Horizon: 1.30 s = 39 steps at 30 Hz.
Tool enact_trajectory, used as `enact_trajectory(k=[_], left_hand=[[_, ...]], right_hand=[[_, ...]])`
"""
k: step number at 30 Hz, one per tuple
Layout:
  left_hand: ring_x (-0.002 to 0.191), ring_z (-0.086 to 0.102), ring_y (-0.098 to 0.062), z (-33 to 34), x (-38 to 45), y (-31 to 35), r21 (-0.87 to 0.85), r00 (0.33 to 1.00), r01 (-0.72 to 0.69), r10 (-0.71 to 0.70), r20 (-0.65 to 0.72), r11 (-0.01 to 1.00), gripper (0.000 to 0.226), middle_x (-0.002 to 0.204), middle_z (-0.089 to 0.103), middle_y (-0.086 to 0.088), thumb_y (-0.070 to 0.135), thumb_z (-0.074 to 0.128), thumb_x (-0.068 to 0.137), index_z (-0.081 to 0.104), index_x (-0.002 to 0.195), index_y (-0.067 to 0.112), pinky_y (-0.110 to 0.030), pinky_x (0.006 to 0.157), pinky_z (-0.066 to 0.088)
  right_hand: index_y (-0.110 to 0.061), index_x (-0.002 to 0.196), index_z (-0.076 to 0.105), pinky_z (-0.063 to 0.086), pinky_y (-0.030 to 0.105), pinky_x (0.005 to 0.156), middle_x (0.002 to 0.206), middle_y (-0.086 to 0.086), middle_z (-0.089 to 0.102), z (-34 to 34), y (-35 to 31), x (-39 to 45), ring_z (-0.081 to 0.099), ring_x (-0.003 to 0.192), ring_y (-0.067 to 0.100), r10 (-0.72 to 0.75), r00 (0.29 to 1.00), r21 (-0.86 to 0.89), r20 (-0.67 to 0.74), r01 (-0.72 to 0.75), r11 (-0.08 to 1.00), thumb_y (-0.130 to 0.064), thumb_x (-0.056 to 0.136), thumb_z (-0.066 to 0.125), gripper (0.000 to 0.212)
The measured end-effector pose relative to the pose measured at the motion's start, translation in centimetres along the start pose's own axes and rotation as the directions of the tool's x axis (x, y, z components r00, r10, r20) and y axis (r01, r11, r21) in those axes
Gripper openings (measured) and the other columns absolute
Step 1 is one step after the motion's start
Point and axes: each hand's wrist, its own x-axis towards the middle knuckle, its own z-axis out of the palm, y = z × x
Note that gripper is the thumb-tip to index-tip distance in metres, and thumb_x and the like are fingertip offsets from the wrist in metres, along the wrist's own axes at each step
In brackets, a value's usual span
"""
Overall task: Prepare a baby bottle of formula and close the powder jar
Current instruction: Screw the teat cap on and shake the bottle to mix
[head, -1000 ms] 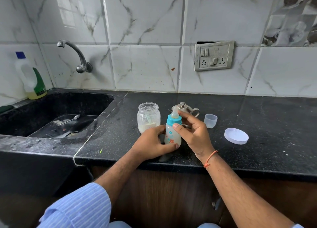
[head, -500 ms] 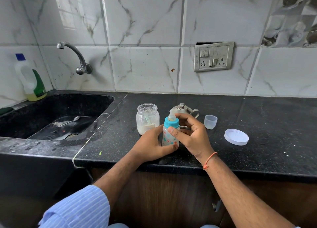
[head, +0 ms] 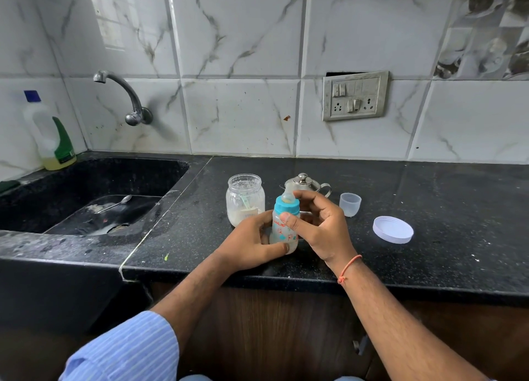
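Gripping baby bottle [head: 283, 229] with both hands, right hand [head: 320, 226] shifted lower off blue collar, left hand [head: 252, 243] unchanged.

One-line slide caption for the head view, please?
Left hand holds the bottle while right hand grips its collar; jar open, lid aside.

White marble wall tiles [head: 243, 51] shine. A black tabletop [head: 429, 197] sits below. The sink [head: 71, 186] is at nine o'clock.
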Motion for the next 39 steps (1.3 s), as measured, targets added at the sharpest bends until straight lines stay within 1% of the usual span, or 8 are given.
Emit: enact_trajectory(k=[7, 13, 20, 25, 31, 34, 37, 39], left_hand=[[0.107, 0.075, -0.006, 0.1, -0.2, 0.6, 0.039, 0.995, 0.046, -0.042, -0.095, 0.998, 0.075, 0.113, 0.078, 0.014, 0.066, 0.097, 0.066, 0.066, 0.126, 0.031, -0.041, 0.095, 0.065], [0.078, 0.070, 0.014, -0.1, -0.2, 0.5, 0.027, 1.000, 0.006, -0.006, 0.018, 1.000, 0.050, 0.102, 0.074, 0.016, 0.014, 0.088, 0.094, 0.065, 0.137, 0.013, -0.008, 0.073, 0.052], [0.093, 0.076, -0.003, 0.1, 0.0, 1.2, 0.072, 0.994, 0.077, -0.071, -0.080, 0.994, 0.077, 0.109, 0.076, 0.014, 0.062, 0.100, 0.067, 0.064, 0.127, 0.031, -0.031, 0.082, 0.066], [0.070, 0.069, 0.005, -0.2, -0.2, 1.1, -0.026, 0.999, 0.039, -0.038, 0.007, 0.999, 0.047, 0.086, 0.075, 0.027, 0.009, 0.091, 0.090, 0.065, 0.129, 0.013, -0.007, 0.070, 0.053], [0.100, 0.074, -0.002, 0.7, 0.1, 0.9, 0.065, 0.986, 0.108, -0.099, -0.138, 0.992, 0.081, 0.108, 0.077, 0.017, 0.074, 0.096, 0.057, 0.066, 0.122, 0.036, -0.040, 0.090, 0.066], [0.103, 0.075, 0.003, 0.5, -0.2, 1.3, -0.014, 0.998, 0.049, -0.050, -0.029, 0.999, 0.070, 0.112, 0.080, 0.016, 0.052, 0.099, 0.073, 0.066, 0.132, 0.033, -0.034, 0.095, 0.065], [0.084, 0.072, 0.010, 0.4, -0.1, 1.2, -0.091, 1.000, 0.019, -0.020, -0.009, 0.996, 0.055, 0.106, 0.077, 0.014, 0.017, 0.095, 0.088, 0.067, 0.136, 0.017, -0.014, 0.079, 0.057], [0.093, 0.072, 0.006, 0.7, 0.1, 1.2, -0.043, 0.995, 0.032, -0.036, -0.091, 0.999, 0.064, 0.109, 0.077, 0.015, 0.036, 0.101, 0.078, 0.067, 0.131, 0.023, -0.021, 0.085, 0.059]], right_hand=[[-0.041, 0.116, 0.074, 0.063, 0.049, 0.097, 0.121, -0.011, 0.078, 0.0, 0.0, 0.0, 0.073, 0.117, 0.019, 0.007, 1.000, -0.037, 0.004, -0.007, 0.999, -0.021, 0.083, 0.090, 0.041], [-0.041, 0.118, 0.074, 0.063, 0.047, 0.096, 0.121, -0.016, 0.078, 0.0, 0.0, 0.0, 0.073, 0.117, 0.016, 0.007, 1.000, -0.053, 0.002, -0.006, 0.999, -0.017, 0.086, 0.089, 0.043], [-0.037, 0.121, 0.076, 0.061, 0.053, 0.098, 0.122, -0.008, 0.079, 0.0, 0.3, 0.1, 0.074, 0.116, 0.019, 0.016, 1.000, -0.056, -0.020, -0.017, 0.998, -0.030, 0.081, 0.089, 0.043], [-0.037, 0.122, 0.075, 0.063, 0.048, 0.095, 0.123, -0.008, 0.079, -0.1, 0.3, 0.1, 0.074, 0.115, 0.018, 0.011, 1.000, -0.058, -0.017, -0.012, 0.998, -0.025, 0.083, 0.088, 0.043], [-0.038, 0.118, 0.076, 0.063, 0.045, 0.095, 0.117, -0.008, 0.081, 0.0, 0.4, 0.1, 0.076, 0.109, 0.018, 0.017, 0.999, -0.032, -0.035, -0.018, 0.999, -0.017, 0.082, 0.090, 0.043], [-0.035, 0.119, 0.076, 0.063, 0.043, 0.095, 0.116, -0.008, 0.081, 0.0, 0.3, 0.2, 0.077, 0.109, 0.018, 0.010, 0.999, -0.037, -0.038, -0.011, 0.999, -0.015, 0.083, 0.090, 0.044], [-0.032, 0.120, 0.076, 0.064, 0.043, 0.094, 0.117, -0.007, 0.081, -0.1, 0.4, 0.2, 0.077, 0.109, 0.018, 0.009, 0.999, -0.040, -0.036, -0.010, 0.999, -0.011, 0.084, 0.090, 0.044], [-0.031, 0.121, 0.076, 0.064, 0.045, 0.095, 0.117, -0.006, 0.081, -0.1, 0.4, 0.3, 0.077, 0.109, 0.019, 0.013, 0.999, -0.041, -0.042, -0.015, 0.999, -0.012, 0.084, 0.090, 0.044]])
